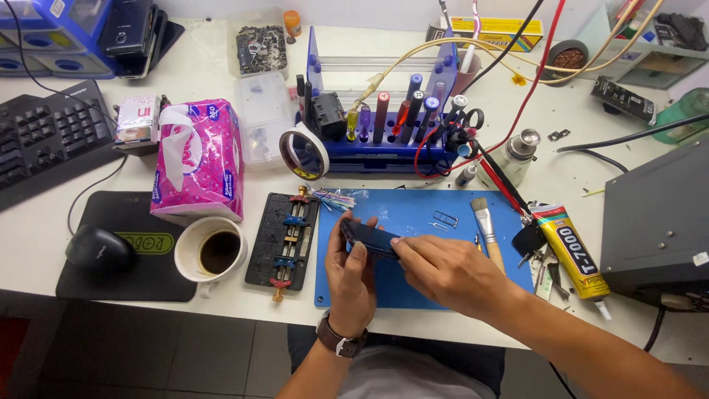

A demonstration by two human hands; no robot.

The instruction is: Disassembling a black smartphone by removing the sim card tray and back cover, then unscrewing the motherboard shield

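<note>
Over the blue mat (443,284), the left hand (351,277) has its grip clenched around a dark smartphone (369,238) while the right hand (443,270) pinches its edge, the phone looking unopened, the removed SIM tray (444,219) lying aside.

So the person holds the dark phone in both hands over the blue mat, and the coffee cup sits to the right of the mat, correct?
Not quite. In the head view the coffee cup sits left of the blue mat, beyond the black clamp jig. The left hand and right hand do hold the dark phone over the mat.

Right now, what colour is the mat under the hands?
Blue; the mat shows best in the head view.
</note>
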